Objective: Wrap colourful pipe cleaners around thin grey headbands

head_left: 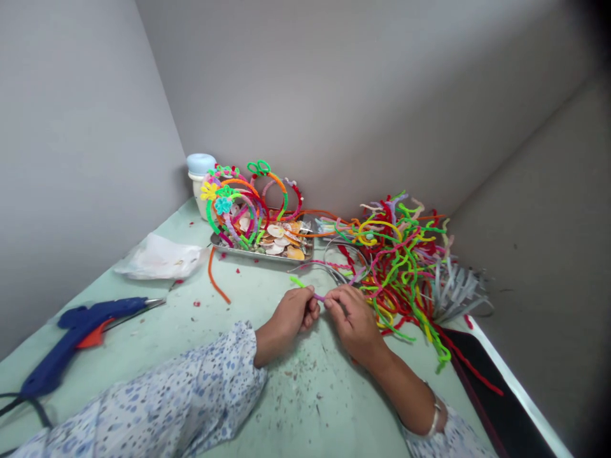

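So the fuzzy pipe cleaner [310,290], green tip then purple, slants up-left over the counter [267,407]; left hand [292,315] and right hand [353,321] each have a tight pinching grip on it.

One head-worn camera looks forward and down, close over the green table [157,331], facing the grey corner walls [334,95].

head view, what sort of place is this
Probably a small craft workstation walled in by plain grey panels. A pile of coloured pipe cleaners, a metal tray of finished decorated headbands and a blue glue gun lie on the pale green table.
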A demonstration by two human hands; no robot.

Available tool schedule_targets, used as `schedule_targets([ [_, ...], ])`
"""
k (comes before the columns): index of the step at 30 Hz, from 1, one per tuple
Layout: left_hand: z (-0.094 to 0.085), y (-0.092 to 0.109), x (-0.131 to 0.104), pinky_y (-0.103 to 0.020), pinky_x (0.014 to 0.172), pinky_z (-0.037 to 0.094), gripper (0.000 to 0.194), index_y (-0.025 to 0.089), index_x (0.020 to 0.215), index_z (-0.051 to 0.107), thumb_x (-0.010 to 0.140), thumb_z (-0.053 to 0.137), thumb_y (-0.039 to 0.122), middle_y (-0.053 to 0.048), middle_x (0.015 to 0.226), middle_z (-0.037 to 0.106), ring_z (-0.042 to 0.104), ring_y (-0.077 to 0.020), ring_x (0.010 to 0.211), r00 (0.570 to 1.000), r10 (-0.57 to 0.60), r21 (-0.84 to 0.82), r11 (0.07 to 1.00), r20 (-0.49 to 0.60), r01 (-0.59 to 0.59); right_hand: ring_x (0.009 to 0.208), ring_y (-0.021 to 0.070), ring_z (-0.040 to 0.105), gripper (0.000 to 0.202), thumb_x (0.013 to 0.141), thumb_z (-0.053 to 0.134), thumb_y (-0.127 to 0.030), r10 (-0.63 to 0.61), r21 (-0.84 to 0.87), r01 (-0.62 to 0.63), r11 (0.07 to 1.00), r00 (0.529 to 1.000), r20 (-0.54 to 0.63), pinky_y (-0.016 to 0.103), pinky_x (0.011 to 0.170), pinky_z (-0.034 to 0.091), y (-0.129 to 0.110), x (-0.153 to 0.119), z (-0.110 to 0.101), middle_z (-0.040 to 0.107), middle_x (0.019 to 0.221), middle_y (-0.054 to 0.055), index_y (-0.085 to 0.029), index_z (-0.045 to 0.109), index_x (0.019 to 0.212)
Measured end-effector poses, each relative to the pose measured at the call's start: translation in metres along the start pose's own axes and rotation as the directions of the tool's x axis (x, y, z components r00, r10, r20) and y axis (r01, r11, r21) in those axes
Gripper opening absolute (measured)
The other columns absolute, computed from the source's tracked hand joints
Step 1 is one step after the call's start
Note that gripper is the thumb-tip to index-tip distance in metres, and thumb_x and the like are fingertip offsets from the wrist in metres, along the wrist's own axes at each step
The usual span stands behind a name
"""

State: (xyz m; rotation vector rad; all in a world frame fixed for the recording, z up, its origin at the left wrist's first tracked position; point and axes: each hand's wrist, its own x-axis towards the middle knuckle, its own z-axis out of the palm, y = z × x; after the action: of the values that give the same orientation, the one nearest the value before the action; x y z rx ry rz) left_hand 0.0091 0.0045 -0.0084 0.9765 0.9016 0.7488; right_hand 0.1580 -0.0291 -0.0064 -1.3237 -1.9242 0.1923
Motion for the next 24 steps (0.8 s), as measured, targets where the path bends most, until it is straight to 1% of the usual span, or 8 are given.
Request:
schedule_targets([
  [5, 0.0003, 0.0006, 0.0006, -0.020, 0.036, 0.023, 0.039, 0.017, 0.054, 0.047, 0.082, 0.040, 0.043, 0.004, 0.041, 0.041, 0.033, -0.0061, 0.034, 1.000, 0.001, 0.003, 1.000, -0.006, -0.001, 0.080, 0.0181, 0.054, 0.015, 0.091, 0.049, -0.025, -0.003, 0.028, 0.004, 1.000, 0.999, -0.033, 0.033, 0.076, 0.038, 0.0006, 0.0008, 0.0002, 0.060, 0.080, 0.002, -0.020, 0.060, 0.083],
  [12, -0.0013, -0.0001, 0.0001, -0.021, 0.037, 0.023, 0.040, 0.016, 0.055, 0.049, 0.083, 0.041, 0.044, 0.003, 0.041, 0.042, 0.033, -0.0061, 0.034, 1.000, 0.022, 0.025, 0.999, 0.019, -0.022, 0.077, 0.0173, 0.053, 0.018, 0.092, 0.045, -0.024, 0.001, 0.013, -0.001, 1.000, 1.000, -0.008, 0.032, 0.073, 0.039, -0.0006, 0.0007, -0.0020, 0.059, 0.077, 0.002, -0.020, 0.058, 0.080],
  [14, -0.0018, -0.0006, 0.0012, -0.021, 0.039, 0.026, 0.039, 0.015, 0.058, 0.052, 0.083, 0.043, 0.045, 0.003, 0.045, 0.045, 0.036, -0.0064, 0.036, 0.999, 0.047, 0.027, 0.999, 0.006, -0.047, 0.077, 0.0174, 0.054, 0.018, 0.092, 0.045, -0.025, 0.013, 0.019, -0.013, 1.000, 1.000, -0.015, 0.032, 0.074, 0.039, 0.0001, 0.0005, -0.0018, 0.059, 0.077, 0.002, -0.020, 0.058, 0.080],
  [18, -0.0011, 0.0011, 0.0027, -0.021, 0.044, 0.034, 0.031, 0.015, 0.067, 0.054, 0.080, 0.053, 0.043, 0.002, 0.054, 0.052, 0.044, -0.0076, 0.043, 0.992, 0.116, -0.008, 0.993, -0.051, -0.117, 0.079, 0.0181, 0.055, 0.017, 0.091, 0.046, -0.026, 0.033, 0.040, -0.032, 0.999, 0.999, -0.037, 0.033, 0.074, 0.040, 0.0027, 0.0000, -0.0005, 0.060, 0.079, 0.002, -0.020, 0.059, 0.081],
  [21, 0.0002, 0.0039, 0.0018, -0.021, 0.047, 0.037, 0.030, 0.014, 0.071, 0.055, 0.078, 0.058, 0.043, 0.000, 0.056, 0.056, 0.050, -0.0092, 0.047, 0.989, 0.139, -0.064, 0.988, -0.040, -0.141, 0.079, 0.0188, 0.055, 0.015, 0.090, 0.048, -0.026, 0.038, 0.054, -0.034, 0.998, 0.996, -0.076, 0.033, 0.074, 0.042, 0.0043, -0.0005, 0.0004, 0.060, 0.079, 0.003, -0.021, 0.060, 0.082],
  [24, 0.0007, 0.0059, 0.0006, -0.020, 0.046, 0.037, 0.033, 0.013, 0.073, 0.057, 0.076, 0.062, 0.045, -0.002, 0.059, 0.060, 0.054, -0.0101, 0.049, 0.991, 0.132, -0.110, 0.985, -0.021, -0.134, 0.081, 0.0194, 0.056, 0.011, 0.089, 0.050, -0.024, 0.040, 0.074, -0.032, 0.997, 0.992, -0.119, 0.035, 0.077, 0.043, 0.0046, -0.0014, 0.0005, 0.061, 0.082, 0.003, -0.021, 0.060, 0.085],
])
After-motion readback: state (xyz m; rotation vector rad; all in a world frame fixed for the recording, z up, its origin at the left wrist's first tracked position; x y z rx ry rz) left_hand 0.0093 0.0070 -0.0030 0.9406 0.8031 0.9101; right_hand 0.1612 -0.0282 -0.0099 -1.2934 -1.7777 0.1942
